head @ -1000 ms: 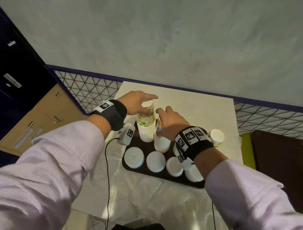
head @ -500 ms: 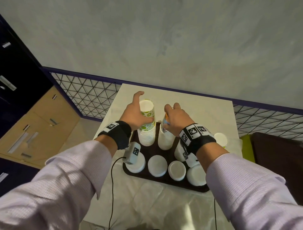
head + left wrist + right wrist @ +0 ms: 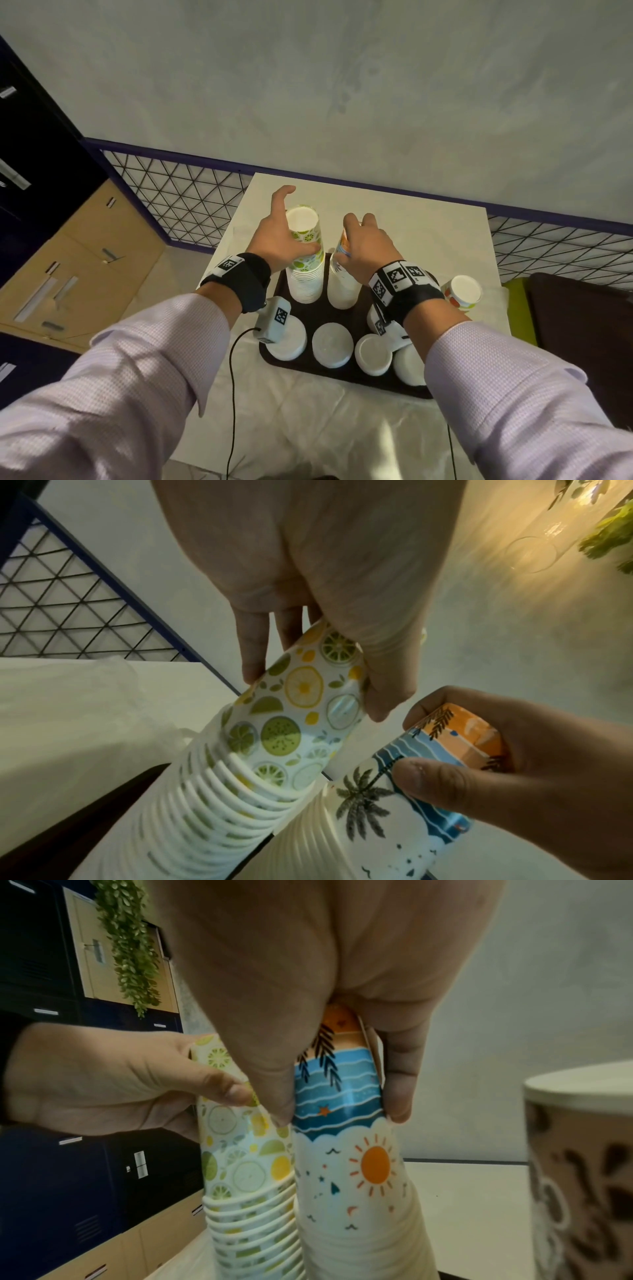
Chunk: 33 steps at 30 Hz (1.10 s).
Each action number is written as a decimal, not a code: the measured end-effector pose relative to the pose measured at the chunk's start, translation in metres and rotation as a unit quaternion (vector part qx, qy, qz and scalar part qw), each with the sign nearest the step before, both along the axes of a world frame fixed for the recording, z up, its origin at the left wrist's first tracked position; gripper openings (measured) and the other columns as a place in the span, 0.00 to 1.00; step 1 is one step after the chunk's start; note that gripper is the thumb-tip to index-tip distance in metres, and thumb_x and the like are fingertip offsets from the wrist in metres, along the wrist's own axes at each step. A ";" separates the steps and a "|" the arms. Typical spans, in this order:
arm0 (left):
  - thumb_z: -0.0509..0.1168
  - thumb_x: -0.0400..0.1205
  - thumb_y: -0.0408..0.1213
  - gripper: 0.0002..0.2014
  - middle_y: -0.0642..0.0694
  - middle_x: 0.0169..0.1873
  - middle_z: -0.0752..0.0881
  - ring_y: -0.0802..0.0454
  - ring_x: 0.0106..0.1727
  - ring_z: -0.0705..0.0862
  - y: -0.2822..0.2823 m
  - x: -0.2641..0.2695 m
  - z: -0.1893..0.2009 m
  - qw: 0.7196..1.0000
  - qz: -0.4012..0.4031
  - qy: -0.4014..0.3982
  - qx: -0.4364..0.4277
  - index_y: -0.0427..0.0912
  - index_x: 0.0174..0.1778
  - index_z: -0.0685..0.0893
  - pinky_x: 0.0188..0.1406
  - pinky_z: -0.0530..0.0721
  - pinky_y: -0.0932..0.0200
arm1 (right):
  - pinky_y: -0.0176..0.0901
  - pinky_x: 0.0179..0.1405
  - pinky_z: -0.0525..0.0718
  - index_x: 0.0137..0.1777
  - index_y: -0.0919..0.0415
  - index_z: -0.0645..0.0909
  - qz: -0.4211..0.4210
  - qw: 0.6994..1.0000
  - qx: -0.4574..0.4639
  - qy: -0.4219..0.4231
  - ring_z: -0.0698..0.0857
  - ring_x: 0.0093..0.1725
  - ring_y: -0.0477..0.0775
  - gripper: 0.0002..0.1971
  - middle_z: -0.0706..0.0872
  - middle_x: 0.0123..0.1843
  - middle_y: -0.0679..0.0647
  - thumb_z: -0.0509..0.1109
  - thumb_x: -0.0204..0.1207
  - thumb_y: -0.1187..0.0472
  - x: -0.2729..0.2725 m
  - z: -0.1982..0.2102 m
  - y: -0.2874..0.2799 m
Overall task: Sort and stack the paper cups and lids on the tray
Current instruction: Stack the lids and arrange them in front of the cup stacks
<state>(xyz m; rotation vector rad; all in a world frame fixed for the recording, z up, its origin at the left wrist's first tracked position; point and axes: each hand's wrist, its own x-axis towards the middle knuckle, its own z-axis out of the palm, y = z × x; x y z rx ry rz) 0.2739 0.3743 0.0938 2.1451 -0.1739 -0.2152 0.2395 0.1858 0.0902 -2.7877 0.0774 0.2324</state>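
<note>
Against a grey wall, the white table (image 3: 428,236) bears a dark tray (image 3: 346,377) where the left hand (image 3: 277,236) grips the citrus-print cup stack (image 3: 305,270) and the right hand (image 3: 366,246) the beach-print stack (image 3: 342,291).

I see a white table (image 3: 428,240) against a grey wall (image 3: 342,85), dark lockers (image 3: 30,137) to my left, and a hanging green plant (image 3: 131,947).

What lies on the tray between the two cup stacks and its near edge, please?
In the head view, a row of four white lids lies on the dark tray, between the citrus-print stack, the beach-print stack and the near edge.
</note>
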 end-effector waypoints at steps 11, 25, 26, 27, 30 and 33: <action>0.85 0.71 0.45 0.41 0.48 0.68 0.86 0.51 0.67 0.83 0.002 -0.006 -0.032 1.000 -0.002 0.022 0.015 0.47 0.78 0.75 0.70 0.83 0.50 | 0.58 0.57 0.87 0.72 0.56 0.66 -0.044 0.999 -0.004 0.011 0.83 0.58 0.68 0.30 0.71 0.65 0.61 0.76 0.77 0.48 0.001 0.000 0.004; 0.86 0.71 0.45 0.48 0.47 0.73 0.82 0.45 0.74 0.81 0.000 -0.011 -0.030 0.999 0.008 0.034 0.002 0.48 0.83 0.65 0.73 0.81 0.49 | 0.59 0.61 0.83 0.80 0.56 0.61 -0.070 0.997 -0.015 0.035 0.79 0.69 0.70 0.42 0.71 0.73 0.63 0.75 0.74 0.39 -0.003 0.016 0.012; 0.86 0.70 0.45 0.52 0.47 0.75 0.80 0.45 0.76 0.80 0.001 -0.013 -0.028 0.999 0.002 0.036 -0.010 0.49 0.85 0.62 0.75 0.80 0.47 | 0.60 0.63 0.81 0.83 0.55 0.58 -0.066 0.997 -0.018 0.035 0.76 0.72 0.70 0.44 0.70 0.75 0.64 0.73 0.74 0.36 -0.007 0.021 0.009; 0.87 0.69 0.45 0.56 0.46 0.77 0.78 0.45 0.79 0.77 0.002 -0.015 -0.024 0.999 0.002 0.035 -0.023 0.51 0.88 0.58 0.78 0.78 0.44 | 0.61 0.65 0.79 0.84 0.55 0.55 -0.064 0.997 -0.019 0.030 0.73 0.74 0.70 0.46 0.69 0.77 0.64 0.70 0.75 0.34 -0.012 0.028 0.006; 0.85 0.71 0.49 0.56 0.44 0.82 0.68 0.42 0.83 0.68 0.006 -0.024 -0.009 0.996 0.070 -0.050 -0.002 0.58 0.89 0.55 0.83 0.71 0.36 | 0.62 0.71 0.73 0.86 0.55 0.56 -0.075 0.997 0.006 -0.017 0.68 0.78 0.70 0.42 0.68 0.80 0.64 0.62 0.78 0.35 -0.030 0.055 -0.012; 0.80 0.77 0.49 0.41 0.46 0.74 0.71 0.53 0.65 0.77 0.004 -0.043 0.015 0.973 0.101 -0.205 -0.018 0.53 0.83 0.67 0.67 0.82 0.57 | 0.60 0.73 0.70 0.84 0.56 0.65 -0.088 0.994 0.027 -0.051 0.66 0.78 0.70 0.33 0.70 0.80 0.64 0.60 0.82 0.42 -0.053 0.075 -0.038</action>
